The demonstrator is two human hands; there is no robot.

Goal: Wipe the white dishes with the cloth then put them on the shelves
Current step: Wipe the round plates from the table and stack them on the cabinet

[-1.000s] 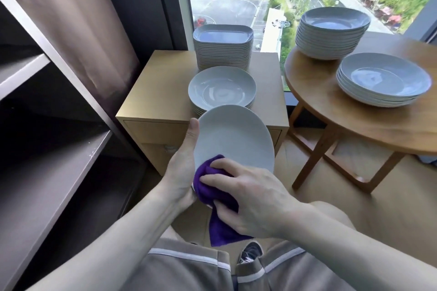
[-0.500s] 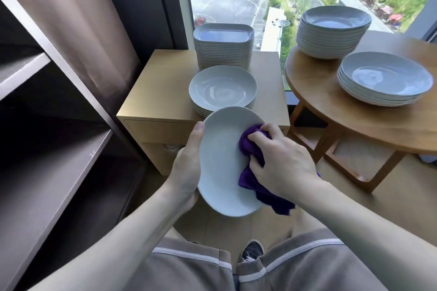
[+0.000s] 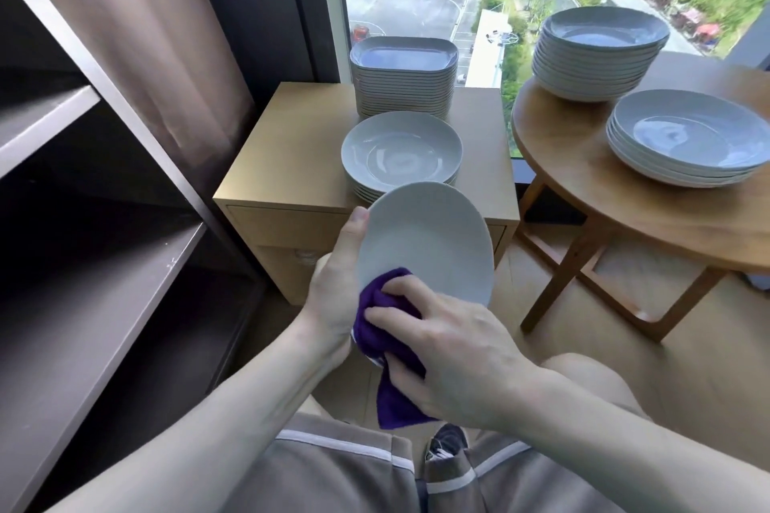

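A white round dish [image 3: 429, 242] is tilted up in front of me, gripped at its left rim by my left hand [image 3: 337, 283], thumb on the upper edge. My right hand [image 3: 450, 350] presses a purple cloth [image 3: 389, 337] against the dish's lower part; the cloth's tail hangs below. A stack of round white dishes [image 3: 402, 152] and a taller stack of squarish white dishes [image 3: 404, 75] stand on the small cabinet [image 3: 287, 146]. Two more white stacks, a tall one [image 3: 600, 54] and a low one [image 3: 687, 137], sit on the round wooden table [image 3: 583, 187].
Dark grey shelves [image 3: 96, 283] run along the left, the upper board [image 3: 41, 121] and the lower board bare. A window with a street view is behind the cabinet. The table's wooden legs [image 3: 562, 279] stand to my right on the floor.
My right hand with the cloth has swept from the dish's right side back down to its lower left part. The dish stays held in my left hand, tilted slightly differently.
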